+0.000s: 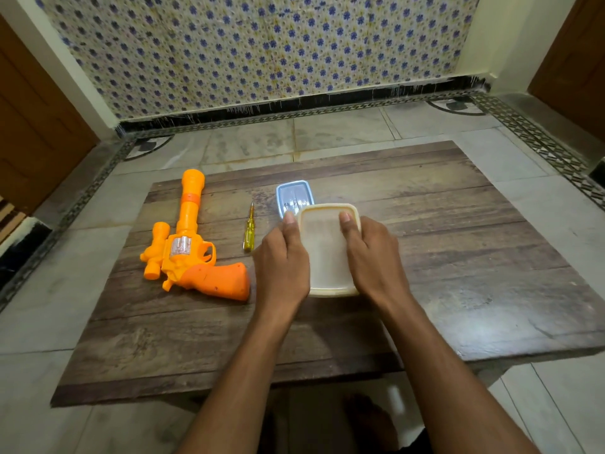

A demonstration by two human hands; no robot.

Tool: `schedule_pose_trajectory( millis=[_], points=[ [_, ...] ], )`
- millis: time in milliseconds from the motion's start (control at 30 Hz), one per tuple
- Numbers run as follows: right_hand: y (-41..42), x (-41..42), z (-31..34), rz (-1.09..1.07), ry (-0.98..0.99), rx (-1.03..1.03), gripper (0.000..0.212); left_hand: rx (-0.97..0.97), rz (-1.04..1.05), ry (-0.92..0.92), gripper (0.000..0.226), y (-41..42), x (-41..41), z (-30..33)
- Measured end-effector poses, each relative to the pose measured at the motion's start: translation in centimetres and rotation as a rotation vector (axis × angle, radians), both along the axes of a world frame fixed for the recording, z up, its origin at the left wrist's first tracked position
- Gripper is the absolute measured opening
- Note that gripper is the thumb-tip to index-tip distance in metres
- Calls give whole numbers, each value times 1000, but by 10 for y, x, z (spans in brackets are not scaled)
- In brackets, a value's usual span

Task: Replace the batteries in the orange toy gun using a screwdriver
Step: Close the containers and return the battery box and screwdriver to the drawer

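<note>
The orange toy gun (193,244) lies flat at the left of the wooden board (458,273), barrel pointing away from me. To its right lies a small screwdriver (249,231) with a clear yellow handle. My left hand (282,263) and my right hand (373,257) grip the two long sides of a cream plastic lid (325,253), holding it just above the board. Behind the lid sits a small blue-rimmed container (293,194); silvery items lie in it, too blurred to identify.
The board rests low over a tiled floor. A patterned wall (262,44) stands behind, and wooden doors (36,126) flank both sides. My foot (370,417) shows under the board's near edge.
</note>
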State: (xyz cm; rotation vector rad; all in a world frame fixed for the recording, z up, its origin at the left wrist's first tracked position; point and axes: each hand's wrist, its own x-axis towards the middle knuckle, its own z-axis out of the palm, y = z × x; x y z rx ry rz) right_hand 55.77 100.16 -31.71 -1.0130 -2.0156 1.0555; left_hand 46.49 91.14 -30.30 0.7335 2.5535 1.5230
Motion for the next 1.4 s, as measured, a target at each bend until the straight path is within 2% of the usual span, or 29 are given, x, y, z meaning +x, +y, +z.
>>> schedule_pose_trajectory(
  millis=[100,200,333,433,533,600,700,800,933,967,1067,1167,1300,1400],
  points=[
    [10,0,-1,-67,-7,-19,52,-4,72,158,37,-2,-31,3],
    [12,-2,-3,-56,-30,-57,48,-229,99,237,17,8,-72,7],
    [11,-6,-4,-11,-67,-76,38,-603,36,155,29,22,-106,-1],
    [10,-7,-5,-1,-82,-86,38,-676,22,147,21,24,-113,-8],
    [11,-7,-7,-12,-63,-82,40,-592,18,100,16,22,-107,-3],
    [11,-6,-5,-25,-28,-68,42,-459,17,42,17,19,-98,1],
    [6,-5,4,-27,26,-40,40,-108,-89,-246,22,12,-71,5],
    [-1,-4,10,12,71,-16,34,67,-184,-459,21,-2,-36,4],
    [-3,-5,10,43,88,1,36,168,-293,-604,63,-13,-21,2],
    [-3,-5,11,55,85,1,36,177,-294,-595,62,-15,-20,4],
    [-7,-6,13,131,96,-5,37,184,-272,-519,36,-19,-18,8],
    [-18,-7,17,206,95,-9,35,215,-296,-522,26,-27,-18,14],
    [-25,-10,22,180,83,-76,46,212,-274,-521,26,-36,-21,19],
    [-15,-21,26,50,68,-31,49,195,-216,-498,29,-41,-33,24]
  ],
)
